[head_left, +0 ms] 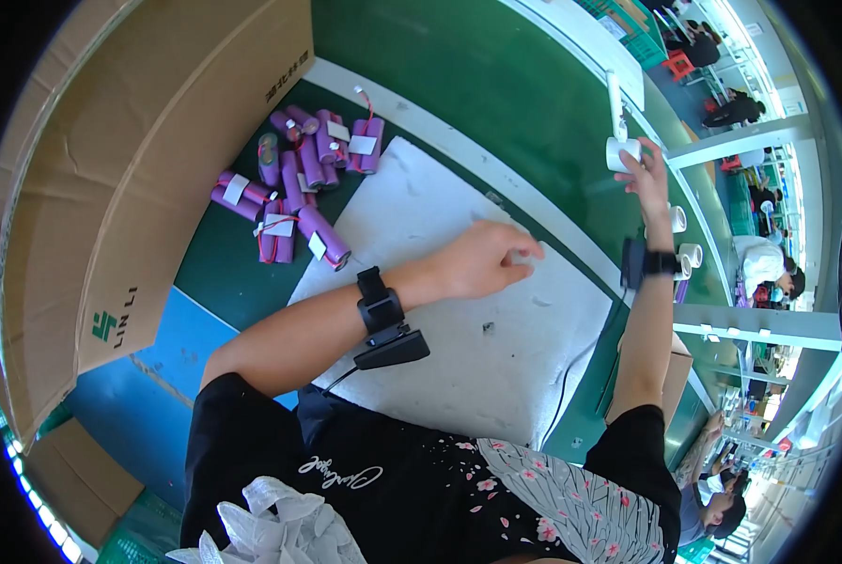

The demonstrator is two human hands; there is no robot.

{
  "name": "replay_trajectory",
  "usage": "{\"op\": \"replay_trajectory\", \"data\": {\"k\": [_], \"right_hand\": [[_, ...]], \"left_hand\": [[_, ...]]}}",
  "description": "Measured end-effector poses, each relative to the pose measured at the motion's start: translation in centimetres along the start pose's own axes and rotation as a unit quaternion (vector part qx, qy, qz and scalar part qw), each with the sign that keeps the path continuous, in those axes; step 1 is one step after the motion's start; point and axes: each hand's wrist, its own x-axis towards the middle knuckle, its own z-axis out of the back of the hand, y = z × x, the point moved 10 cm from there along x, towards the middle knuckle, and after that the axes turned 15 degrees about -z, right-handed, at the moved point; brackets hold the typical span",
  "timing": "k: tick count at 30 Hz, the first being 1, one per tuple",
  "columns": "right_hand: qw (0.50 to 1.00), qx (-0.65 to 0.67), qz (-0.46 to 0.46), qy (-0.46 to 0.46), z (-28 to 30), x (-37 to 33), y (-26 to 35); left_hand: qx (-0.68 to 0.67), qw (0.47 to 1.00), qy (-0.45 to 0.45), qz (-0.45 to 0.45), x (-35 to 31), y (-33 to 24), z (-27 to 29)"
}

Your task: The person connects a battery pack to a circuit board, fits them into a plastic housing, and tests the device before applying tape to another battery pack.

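My left hand hovers over a white foam sheet, its fingers loosely curled. A gap shows between thumb and forefinger, and I see nothing in it. Out to the right, my right hand reaches to the far edge of the bench, fingers and thumb on a small white roll. From that roll a narrow white piece stretches away from me; what it is made of cannot be made out. Purple cylindrical battery packs with red wires and white patches lie heaped left of the sheet.
A large cardboard box stands along the left side. More white rolls sit beyond my right forearm, near a white metal frame. A black cable crosses the sheet's right side. Other people work farther off at the right.
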Motion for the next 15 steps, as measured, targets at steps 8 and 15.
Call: {"op": "replay_trajectory", "data": {"k": [8,15], "right_hand": [[0.935,-0.200,0.137,0.259,-8.9,-20.2,3.0],[0.923,-0.272,0.203,0.183,-9.6,-22.0,7.7]], "left_hand": [[-0.181,0.975,-0.053,0.115,-0.5,0.9,-0.3],[0.048,0.990,0.111,-0.074,-0.3,-2.1,-2.6]]}}
